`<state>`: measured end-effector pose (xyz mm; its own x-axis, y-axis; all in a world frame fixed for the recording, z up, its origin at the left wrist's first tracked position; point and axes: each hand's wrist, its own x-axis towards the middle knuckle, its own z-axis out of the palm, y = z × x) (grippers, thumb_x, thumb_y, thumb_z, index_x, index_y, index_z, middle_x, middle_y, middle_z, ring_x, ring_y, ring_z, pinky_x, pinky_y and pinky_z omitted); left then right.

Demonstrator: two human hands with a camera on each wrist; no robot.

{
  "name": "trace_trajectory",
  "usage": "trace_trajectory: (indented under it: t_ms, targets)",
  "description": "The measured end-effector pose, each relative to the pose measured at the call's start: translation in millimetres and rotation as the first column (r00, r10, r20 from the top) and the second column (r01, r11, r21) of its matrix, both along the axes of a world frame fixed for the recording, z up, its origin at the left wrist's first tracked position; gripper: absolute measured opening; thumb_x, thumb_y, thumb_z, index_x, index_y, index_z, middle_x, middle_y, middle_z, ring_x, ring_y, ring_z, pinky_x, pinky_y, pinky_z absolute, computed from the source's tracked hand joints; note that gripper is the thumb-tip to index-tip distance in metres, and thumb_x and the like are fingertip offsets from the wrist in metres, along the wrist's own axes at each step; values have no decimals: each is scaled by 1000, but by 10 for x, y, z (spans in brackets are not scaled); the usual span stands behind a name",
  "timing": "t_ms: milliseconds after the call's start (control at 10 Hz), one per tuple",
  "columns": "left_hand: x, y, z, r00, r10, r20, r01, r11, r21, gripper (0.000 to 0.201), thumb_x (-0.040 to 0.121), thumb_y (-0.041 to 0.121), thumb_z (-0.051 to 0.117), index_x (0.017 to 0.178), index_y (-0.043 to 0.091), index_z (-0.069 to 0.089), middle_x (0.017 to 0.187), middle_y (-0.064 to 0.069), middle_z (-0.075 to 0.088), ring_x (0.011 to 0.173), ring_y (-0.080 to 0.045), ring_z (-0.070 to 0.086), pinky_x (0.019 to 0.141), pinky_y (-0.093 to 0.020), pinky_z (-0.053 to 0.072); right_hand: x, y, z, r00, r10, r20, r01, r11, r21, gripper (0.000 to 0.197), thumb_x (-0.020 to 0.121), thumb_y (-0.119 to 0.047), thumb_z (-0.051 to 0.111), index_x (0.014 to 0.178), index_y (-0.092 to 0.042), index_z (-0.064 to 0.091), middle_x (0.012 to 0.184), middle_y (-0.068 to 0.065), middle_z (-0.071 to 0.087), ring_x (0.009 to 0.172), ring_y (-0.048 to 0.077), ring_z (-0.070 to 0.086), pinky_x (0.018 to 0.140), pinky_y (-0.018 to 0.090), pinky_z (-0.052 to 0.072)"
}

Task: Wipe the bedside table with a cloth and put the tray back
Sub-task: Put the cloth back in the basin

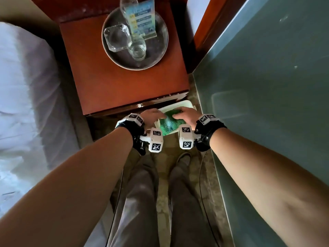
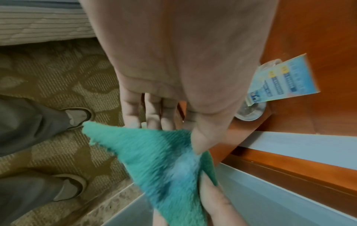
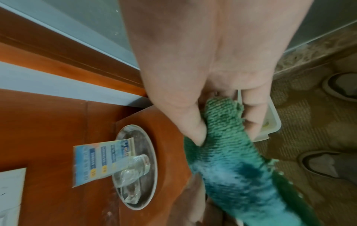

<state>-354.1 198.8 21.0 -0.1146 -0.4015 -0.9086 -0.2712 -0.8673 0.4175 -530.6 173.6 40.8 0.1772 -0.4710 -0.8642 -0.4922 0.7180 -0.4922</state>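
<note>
Both hands were on the cloth (image 1: 168, 124), held over a white tub (image 1: 185, 104) on the floor just in front of the counter (image 1: 114, 86). Right hand (image 1: 185, 115): grip was a pinch, thumb and fingers (image 3: 255, 113) closed on one end of the cloth. Left hand (image 1: 151, 117): thumb pressed on the other end, fingers (image 2: 152, 110) fairly straight behind it; whether they closed on it, cannot tell. Looked like the cloth was being pulled flat between the hands, probably to spread or fold it for wiping. The tray (image 1: 160, 50) sat at the back of the counter, well away from the hands, carrying an ashtray (image 1: 116, 37), a glass (image 1: 137, 49) and a card (image 1: 140, 20). Judging by that, no wiping done yet; the tray has to come off first so the surface under it is reachable, and lifting it level matters with loose glassware on it.
</note>
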Motion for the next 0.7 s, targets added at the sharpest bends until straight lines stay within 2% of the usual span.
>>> trace_trajectory:
  t_ms: [100, 200, 300, 400, 500, 600, 700]
  targets:
    - [-195, 34, -605, 1000, -9, 23, 9, 1000, -4, 43, 87, 28, 67, 122, 5, 58, 90, 0, 60, 91, -23, 59, 95, -45, 48, -233, 46, -717, 999, 37, -31, -38, 998, -44, 30, 87, -9, 64, 116, -14, 64, 111, 5, 67, 93, 14, 63, 69, 14, 45]
    - [-351, 37, -1177, 982, -175, 76, 174, 985, 16, 41, 83, 38, 70, 117, 17, 60, 110, -3, 59, 97, -24, 59, 82, -36, 52, -420, 82, -1354, 997, -9, -76, 5, 998, -63, 29, 83, -7, 66, 111, -16, 67, 108, 3, 67, 98, 18, 63, 67, 15, 50]
    - [-481, 20, -1784, 941, -296, 167, 305, 952, -28, 40, 79, 37, 74, 115, 25, 61, 120, 0, 50, 102, -22, 55, 78, -29, 50, -584, 104, -1955, 995, 10, -100, -14, 999, -48, 33, 83, -11, 67, 116, -16, 66, 114, 4, 66, 104, 21, 62, 85, 31, 56]
    - [-650, -20, -2369, 917, -324, 231, 343, 939, -42, 36, 77, 33, 77, 109, 25, 64, 123, -2, 52, 104, -23, 57, 84, -34, 54, -741, 74, -2477, 975, 119, -187, -133, 989, -61, 36, 88, -18, 64, 124, -17, 62, 115, -1, 63, 86, 10, 56, 56, -1, 39]
    - [-789, -86, -2904, 886, -354, 301, 397, 913, -96, 36, 77, 33, 78, 108, 19, 65, 109, -5, 61, 89, -20, 60, 72, -31, 54, -904, 49, -2911, 939, 174, -297, -213, 971, -106, 37, 91, -24, 62, 127, -20, 58, 111, -2, 58, 70, 5, 49, 36, 1, 30]
    - [-883, -167, -3377, 875, -354, 330, 404, 909, -98, 33, 78, 26, 78, 106, 14, 65, 88, -6, 66, 67, -20, 61, 58, -28, 53, -1028, 23, -3336, 912, 162, -378, -227, 965, -133, 35, 92, -25, 58, 127, -24, 58, 113, -2, 59, 84, 12, 50, 51, 8, 36]
    - [-957, -225, -3844, 843, -371, 389, 438, 894, -97, 26, 80, 21, 74, 104, 19, 64, 93, -7, 69, 71, -21, 65, 57, -27, 55, -1073, -34, -3883, 893, 160, -420, -241, 959, -148, 35, 90, -22, 57, 125, -26, 57, 113, -5, 58, 94, 16, 57, 60, 13, 40]
